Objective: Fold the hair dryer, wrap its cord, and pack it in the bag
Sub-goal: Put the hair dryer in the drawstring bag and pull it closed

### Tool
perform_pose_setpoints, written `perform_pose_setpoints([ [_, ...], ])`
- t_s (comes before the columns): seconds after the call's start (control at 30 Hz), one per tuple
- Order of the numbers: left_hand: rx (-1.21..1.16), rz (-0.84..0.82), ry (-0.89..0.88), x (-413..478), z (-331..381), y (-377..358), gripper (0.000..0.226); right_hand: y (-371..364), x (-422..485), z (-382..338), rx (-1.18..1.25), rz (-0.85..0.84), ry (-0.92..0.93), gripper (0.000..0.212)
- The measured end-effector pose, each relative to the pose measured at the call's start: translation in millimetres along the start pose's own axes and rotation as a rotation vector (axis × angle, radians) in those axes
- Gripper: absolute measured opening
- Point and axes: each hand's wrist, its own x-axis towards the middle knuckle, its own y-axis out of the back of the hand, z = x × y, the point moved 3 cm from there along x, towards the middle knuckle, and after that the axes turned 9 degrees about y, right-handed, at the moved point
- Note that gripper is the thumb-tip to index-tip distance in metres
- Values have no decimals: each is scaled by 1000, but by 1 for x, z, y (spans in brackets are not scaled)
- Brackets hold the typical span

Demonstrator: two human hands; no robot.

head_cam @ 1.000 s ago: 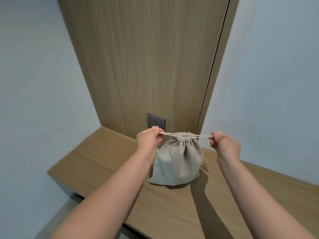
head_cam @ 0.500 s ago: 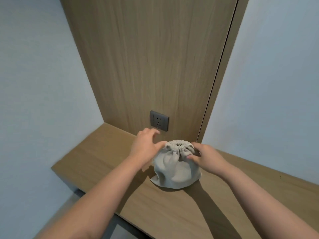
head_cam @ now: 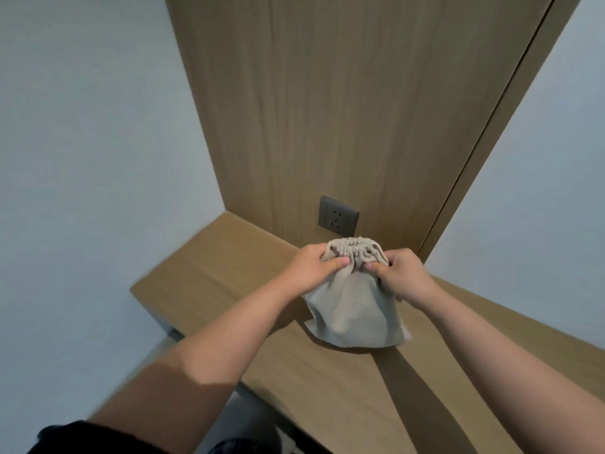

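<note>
bag (head_cam: pixel 353 309) on shelf (head_cam: pixel 203 270), socket (head_cam: pixel 338 216) behind

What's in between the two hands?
The gathered neck of the bag sits between the left hand and right hand; both pinch it from either side, in the head view.

Single head-worn view, wide-angle, looking forward and down over both forearms. Faces wood wall panel (head_cam: pixel 343 109) and back edge of shelf (head_cam: pixel 209 276). Close range; shelf's left corner in frame.
</note>
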Motion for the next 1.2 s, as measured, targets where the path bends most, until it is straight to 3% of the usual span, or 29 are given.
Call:
perform_pose_setpoints([
  [0.2,122,192,0,32,-2,84,29,-36,61,-62,140,91,59,29],
  [0.3,80,317,-33,46,-14,134,23,-69,89,-94,119,185,182,23],
  [0.4,152,318,-75,47,-43,168,21,-112,102,-107,45,224,234,16],
  [0.5,410,263,-73,41,-101,186,28,-166,100,-100,-112,119,272,14],
  [0.57,581,207,-29,34,-143,189,20,-203,99,-91,-215,-14,316,15],
  [0.63,728,109,107,30,-177,186,17,-232,97,-84,-242,-174,363,15],
  [0.7,805,37,292,27,-201,184,34,-246,96,-76,-225,-262,390,18],
  [0.77,783,133,308,26,-211,183,45,-247,98,-60,-226,-235,366,33],
  [0.83,632,298,188,26,-206,177,57,-241,104,-38,-245,-149,266,54],
  [0.9,622,312,154,32,-201,161,64,-240,112,-23,-195,-63,139,69],
  [0.93,694,242,191,38,-204,152,65,-243,116,-20,-104,-52,77,72],
  [1.03,848,65,301,50,-221,124,76,-263,125,-32,324,-133,-20,52],
  [1.2,824,248,288,64,-239,117,104,-286,158,-49,432,-134,-72,45],
])
